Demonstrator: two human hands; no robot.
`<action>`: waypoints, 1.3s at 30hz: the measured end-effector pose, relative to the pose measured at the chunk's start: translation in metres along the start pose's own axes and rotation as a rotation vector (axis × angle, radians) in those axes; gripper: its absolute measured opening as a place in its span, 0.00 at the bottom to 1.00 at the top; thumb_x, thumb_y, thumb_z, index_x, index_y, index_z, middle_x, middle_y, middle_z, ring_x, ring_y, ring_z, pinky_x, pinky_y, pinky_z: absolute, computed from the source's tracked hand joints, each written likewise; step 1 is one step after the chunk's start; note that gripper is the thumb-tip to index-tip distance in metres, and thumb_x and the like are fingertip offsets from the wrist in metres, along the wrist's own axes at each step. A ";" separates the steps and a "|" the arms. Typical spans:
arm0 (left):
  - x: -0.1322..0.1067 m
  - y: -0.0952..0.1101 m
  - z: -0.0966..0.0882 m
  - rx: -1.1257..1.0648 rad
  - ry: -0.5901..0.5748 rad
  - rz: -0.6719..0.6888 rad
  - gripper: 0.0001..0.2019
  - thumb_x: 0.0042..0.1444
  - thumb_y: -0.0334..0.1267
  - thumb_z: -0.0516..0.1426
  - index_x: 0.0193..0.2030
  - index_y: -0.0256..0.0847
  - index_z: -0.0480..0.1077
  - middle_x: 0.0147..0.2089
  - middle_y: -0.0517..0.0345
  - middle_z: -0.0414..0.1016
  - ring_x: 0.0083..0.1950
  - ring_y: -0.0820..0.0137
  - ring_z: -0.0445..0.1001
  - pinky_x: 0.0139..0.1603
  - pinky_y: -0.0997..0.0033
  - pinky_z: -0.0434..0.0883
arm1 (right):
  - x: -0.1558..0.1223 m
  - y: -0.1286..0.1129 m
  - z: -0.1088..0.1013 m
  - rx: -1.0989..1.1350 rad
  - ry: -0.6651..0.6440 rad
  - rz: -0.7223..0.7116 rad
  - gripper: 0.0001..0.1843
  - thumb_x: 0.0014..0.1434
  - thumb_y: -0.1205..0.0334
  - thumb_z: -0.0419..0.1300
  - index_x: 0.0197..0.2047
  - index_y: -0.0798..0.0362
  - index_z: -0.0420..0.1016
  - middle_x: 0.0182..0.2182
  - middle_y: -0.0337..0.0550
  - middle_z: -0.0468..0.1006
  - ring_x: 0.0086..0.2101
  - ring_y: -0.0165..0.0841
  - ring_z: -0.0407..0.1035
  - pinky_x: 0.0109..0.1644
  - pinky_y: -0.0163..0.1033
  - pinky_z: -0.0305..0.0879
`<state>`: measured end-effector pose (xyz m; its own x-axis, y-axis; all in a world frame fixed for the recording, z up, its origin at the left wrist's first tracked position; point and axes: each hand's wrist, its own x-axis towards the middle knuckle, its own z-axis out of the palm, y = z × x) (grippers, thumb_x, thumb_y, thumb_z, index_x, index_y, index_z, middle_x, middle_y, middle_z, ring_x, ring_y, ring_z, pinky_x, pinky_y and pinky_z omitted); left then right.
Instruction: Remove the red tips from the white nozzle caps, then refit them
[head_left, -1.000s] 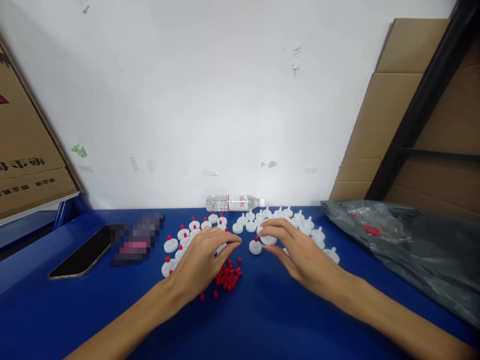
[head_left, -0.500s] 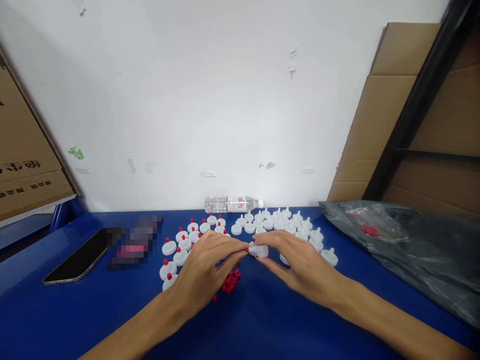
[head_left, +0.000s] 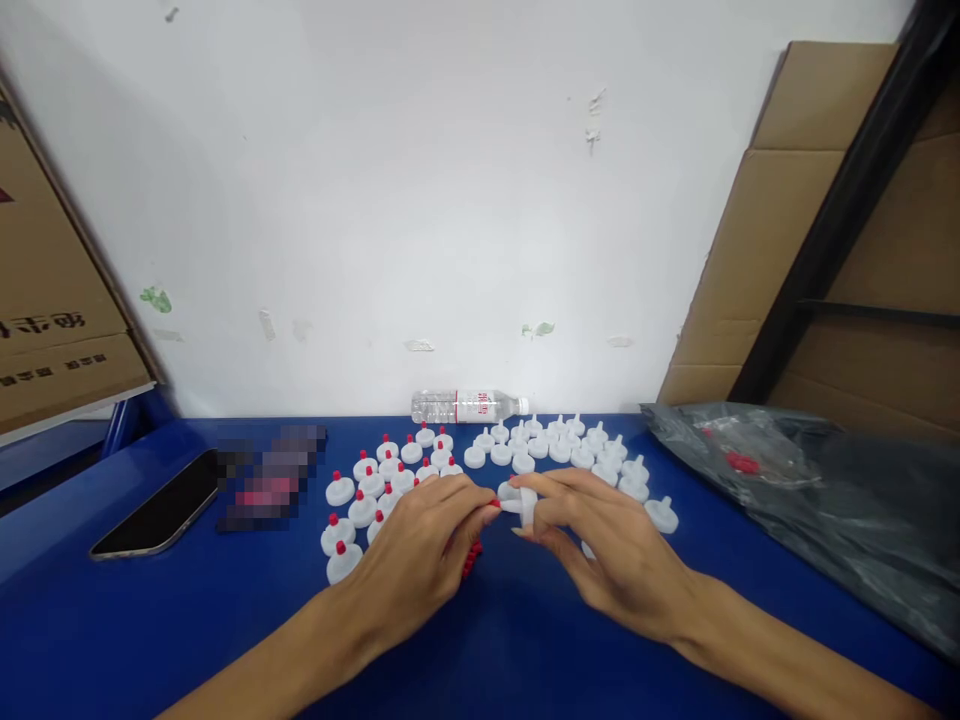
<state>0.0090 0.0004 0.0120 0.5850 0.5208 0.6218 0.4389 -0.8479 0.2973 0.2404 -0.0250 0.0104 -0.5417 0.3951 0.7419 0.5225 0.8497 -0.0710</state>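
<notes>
My right hand (head_left: 607,545) pinches a white bottle cap (head_left: 521,500) lying on its side, nozzle toward the left. My left hand (head_left: 420,550) meets it fingertip to fingertip and pinches a small red tip (head_left: 495,503) at the nozzle. White caps with red tips (head_left: 375,480) stand in a group behind my left hand. Plain white caps (head_left: 585,450) stand behind my right hand. A heap of loose red tips (head_left: 471,558) is mostly hidden under my left hand.
A blue table (head_left: 150,620) holds a dark phone (head_left: 157,510) and a blurred object (head_left: 266,480) at left. A clear water bottle (head_left: 469,405) lies against the white wall. A dark plastic bag (head_left: 825,490) lies at right. Cardboard boxes (head_left: 45,320) and cardboard sheets (head_left: 757,220) flank the table.
My right hand picked a white cap off the table and drew it nearer. My left hand brought a red tip from the heap up to the cap's nozzle.
</notes>
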 end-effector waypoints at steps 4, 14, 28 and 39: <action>-0.004 0.005 -0.002 -0.150 -0.068 -0.113 0.12 0.73 0.36 0.48 0.41 0.41 0.71 0.35 0.59 0.73 0.35 0.70 0.70 0.38 0.69 0.66 | 0.001 -0.011 0.003 -0.003 0.039 -0.006 0.13 0.66 0.78 0.54 0.45 0.50 0.67 0.40 0.43 0.82 0.52 0.37 0.74 0.53 0.44 0.73; 0.006 0.006 -0.014 -0.125 -0.027 -0.089 0.11 0.72 0.36 0.50 0.44 0.42 0.74 0.39 0.57 0.77 0.39 0.68 0.73 0.42 0.67 0.69 | 0.004 -0.010 0.005 -0.016 0.015 0.074 0.05 0.70 0.68 0.56 0.45 0.48 0.68 0.47 0.46 0.82 0.49 0.39 0.77 0.52 0.46 0.73; 0.007 -0.036 -0.010 0.100 -0.110 -0.181 0.09 0.69 0.35 0.54 0.46 0.43 0.77 0.43 0.55 0.80 0.47 0.63 0.73 0.46 0.61 0.71 | 0.008 -0.005 0.005 -0.050 -0.122 0.249 0.11 0.71 0.64 0.51 0.54 0.49 0.68 0.44 0.46 0.81 0.42 0.39 0.76 0.49 0.48 0.70; 0.006 -0.050 -0.023 0.471 -0.188 -0.092 0.15 0.68 0.28 0.49 0.41 0.39 0.77 0.43 0.48 0.69 0.40 0.62 0.65 0.37 0.64 0.64 | 0.008 0.005 0.009 -0.184 -0.186 0.288 0.12 0.71 0.63 0.51 0.43 0.52 0.76 0.39 0.46 0.80 0.40 0.39 0.74 0.50 0.51 0.68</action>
<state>-0.0248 0.0433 0.0176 0.6229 0.6369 0.4542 0.7288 -0.6835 -0.0410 0.2330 -0.0147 0.0103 -0.4569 0.6794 0.5742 0.7708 0.6246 -0.1257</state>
